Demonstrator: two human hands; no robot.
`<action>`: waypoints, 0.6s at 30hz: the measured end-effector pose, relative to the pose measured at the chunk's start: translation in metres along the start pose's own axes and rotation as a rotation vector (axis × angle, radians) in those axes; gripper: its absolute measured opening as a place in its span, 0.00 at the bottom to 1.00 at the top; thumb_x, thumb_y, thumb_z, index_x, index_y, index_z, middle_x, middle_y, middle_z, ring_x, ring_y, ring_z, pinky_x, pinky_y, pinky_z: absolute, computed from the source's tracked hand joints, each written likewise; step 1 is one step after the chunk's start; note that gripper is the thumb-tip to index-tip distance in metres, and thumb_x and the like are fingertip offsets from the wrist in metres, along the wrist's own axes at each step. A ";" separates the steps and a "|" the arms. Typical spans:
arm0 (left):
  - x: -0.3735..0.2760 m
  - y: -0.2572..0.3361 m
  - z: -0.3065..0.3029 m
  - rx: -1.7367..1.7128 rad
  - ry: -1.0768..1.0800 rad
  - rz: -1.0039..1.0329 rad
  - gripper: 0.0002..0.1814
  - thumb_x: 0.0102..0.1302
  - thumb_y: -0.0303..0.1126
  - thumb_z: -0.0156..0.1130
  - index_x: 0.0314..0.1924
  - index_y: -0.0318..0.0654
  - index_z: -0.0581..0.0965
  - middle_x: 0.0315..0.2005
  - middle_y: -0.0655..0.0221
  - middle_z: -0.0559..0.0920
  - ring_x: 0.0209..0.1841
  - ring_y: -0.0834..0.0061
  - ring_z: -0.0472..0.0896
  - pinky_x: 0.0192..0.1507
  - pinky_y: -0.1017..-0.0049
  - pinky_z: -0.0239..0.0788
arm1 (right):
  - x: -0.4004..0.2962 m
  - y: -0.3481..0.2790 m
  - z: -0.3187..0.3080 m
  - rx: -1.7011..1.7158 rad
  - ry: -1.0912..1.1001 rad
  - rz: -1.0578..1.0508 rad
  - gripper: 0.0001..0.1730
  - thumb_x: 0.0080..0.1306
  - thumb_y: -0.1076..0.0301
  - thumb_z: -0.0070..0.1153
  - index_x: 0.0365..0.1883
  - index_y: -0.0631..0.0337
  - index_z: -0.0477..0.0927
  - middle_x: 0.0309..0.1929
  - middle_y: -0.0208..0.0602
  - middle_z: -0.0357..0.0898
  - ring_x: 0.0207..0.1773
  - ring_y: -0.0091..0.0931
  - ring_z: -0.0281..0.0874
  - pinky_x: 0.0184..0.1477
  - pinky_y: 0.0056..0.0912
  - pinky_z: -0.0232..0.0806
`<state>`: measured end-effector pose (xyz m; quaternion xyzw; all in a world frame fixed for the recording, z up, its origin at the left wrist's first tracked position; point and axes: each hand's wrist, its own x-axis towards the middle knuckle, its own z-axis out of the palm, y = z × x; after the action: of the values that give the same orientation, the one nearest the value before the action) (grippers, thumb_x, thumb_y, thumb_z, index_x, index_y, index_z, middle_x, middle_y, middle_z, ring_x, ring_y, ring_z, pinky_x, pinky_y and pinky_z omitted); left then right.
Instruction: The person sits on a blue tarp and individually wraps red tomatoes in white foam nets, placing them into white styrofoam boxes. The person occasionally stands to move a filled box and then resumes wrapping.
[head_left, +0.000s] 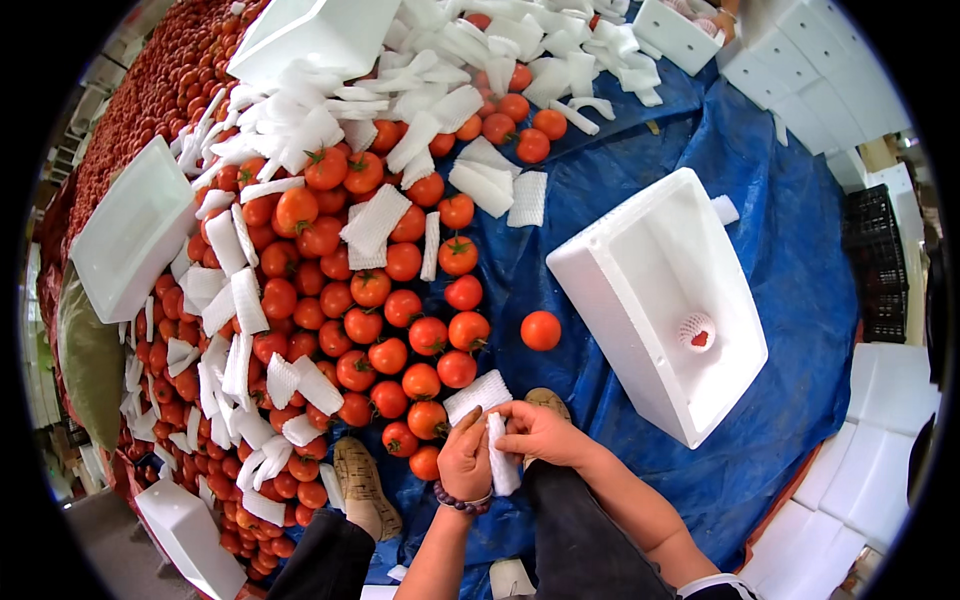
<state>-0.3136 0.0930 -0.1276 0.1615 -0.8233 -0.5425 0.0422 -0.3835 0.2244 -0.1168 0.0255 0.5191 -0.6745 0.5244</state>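
A white foam net sleeve (503, 456) is between my two hands, above the blue tarpaulin. My right hand (541, 435) pinches its upper end between thumb and fingers. Along the sleeve's left side, my left hand (463, 459), with a beaded bracelet at the wrist, grips its upper edge. Just beyond my hands lies another flattened foam sleeve (478, 397). Loose red tomatoes (427, 418) are heaped to the left. One tomato (540, 331) sits apart on the tarpaulin. To the right, an open white foam box (660, 300) holds one tomato in a foam net (697, 332).
More foam sleeves (480, 112) are scattered over the tomato pile. Further foam boxes stand at the left (135, 240) and lower left (187, 536). Stacked foam boxes (814, 67) and a black crate (876, 262) line the right. Another person's hand (724, 24) touches a box at the top.
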 end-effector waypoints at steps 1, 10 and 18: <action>0.000 -0.002 0.005 0.055 0.019 0.007 0.07 0.55 0.21 0.52 0.34 0.31 0.75 0.38 0.55 0.76 0.38 0.65 0.76 0.41 0.75 0.66 | 0.003 0.003 -0.004 -0.176 0.086 -0.028 0.14 0.57 0.71 0.51 0.42 0.64 0.68 0.30 0.29 0.72 0.33 0.17 0.68 0.37 0.17 0.63; 0.050 0.009 0.039 -0.332 -0.170 -0.229 0.06 0.61 0.28 0.48 0.32 0.34 0.72 0.23 0.76 0.74 0.26 0.90 0.69 0.26 0.85 0.61 | 0.006 0.025 -0.029 0.640 0.283 -0.408 0.10 0.56 0.73 0.52 0.37 0.61 0.68 0.47 0.37 0.68 0.47 0.23 0.67 0.48 0.24 0.62; 0.075 0.000 0.061 -0.306 -0.175 -0.220 0.07 0.60 0.29 0.45 0.27 0.34 0.69 0.23 0.61 0.74 0.28 0.62 0.72 0.31 0.68 0.63 | 0.004 0.024 -0.053 0.984 0.312 -0.361 0.11 0.53 0.73 0.45 0.37 0.62 0.70 0.38 0.36 0.72 0.44 0.28 0.71 0.48 0.30 0.64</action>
<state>-0.3991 0.1231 -0.1606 0.1946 -0.7091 -0.6746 -0.0648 -0.3944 0.2618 -0.1600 0.2780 0.2101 -0.9052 0.2432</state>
